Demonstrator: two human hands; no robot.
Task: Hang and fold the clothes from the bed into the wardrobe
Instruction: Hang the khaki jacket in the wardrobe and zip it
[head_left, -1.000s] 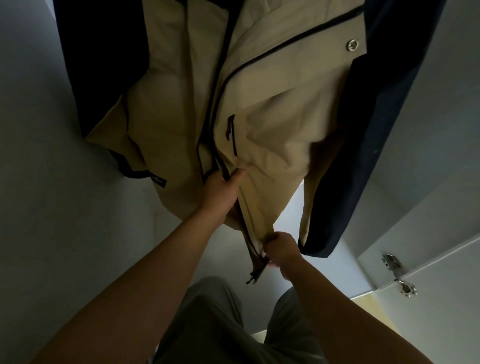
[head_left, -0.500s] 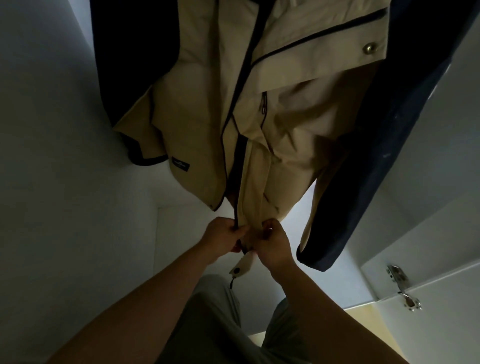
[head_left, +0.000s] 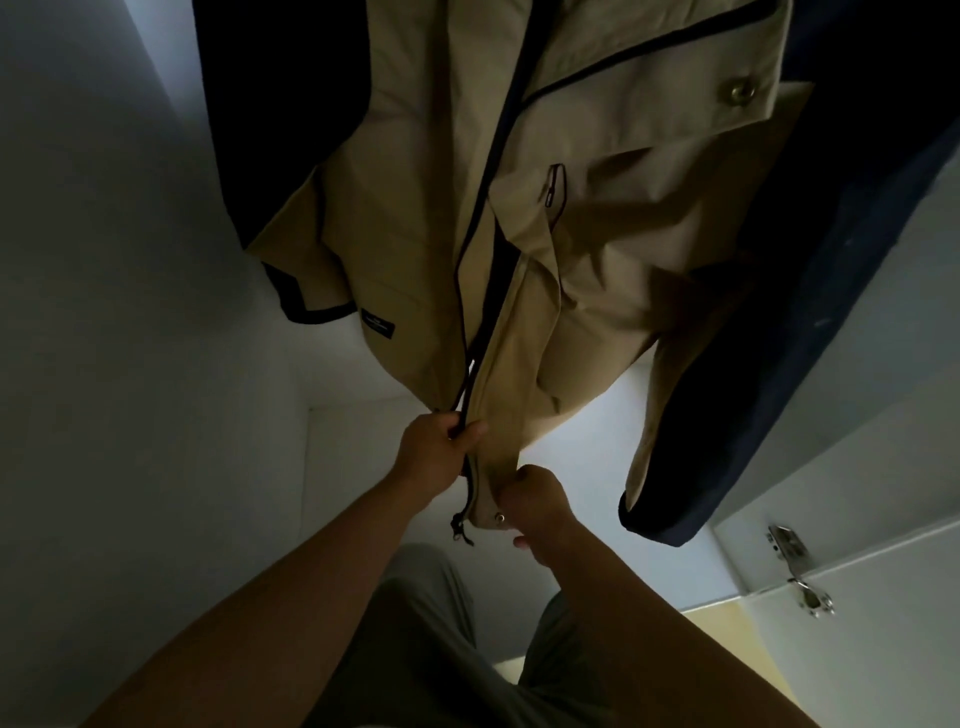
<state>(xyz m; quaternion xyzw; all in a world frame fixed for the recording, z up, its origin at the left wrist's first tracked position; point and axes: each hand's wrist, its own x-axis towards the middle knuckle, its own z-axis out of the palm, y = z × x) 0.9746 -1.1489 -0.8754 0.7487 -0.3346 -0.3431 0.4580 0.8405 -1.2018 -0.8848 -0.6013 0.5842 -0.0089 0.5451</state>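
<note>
A beige jacket (head_left: 597, 218) with navy sleeves and dark piping hangs inside the white wardrobe, filling the upper half of the head view. Its dark front zipper (head_left: 470, 384) runs down to the hem. My left hand (head_left: 436, 449) pinches the zipper a little above the hem. Just below and to the right, my right hand (head_left: 535, 496) grips the bottom corner of the jacket front beside a metal snap (head_left: 500, 517). The hanger and rail are out of view.
The white wardrobe side wall (head_left: 130, 364) stands close on the left and the wardrobe floor (head_left: 582, 436) lies under the jacket. An open wardrobe door with metal hinges (head_left: 800, 571) is at the lower right. My grey trousers (head_left: 415, 649) show at the bottom.
My hands, together at the hem half a second ago, have parted: the left has slid a little up the zipper while the right holds the hem lower down.
</note>
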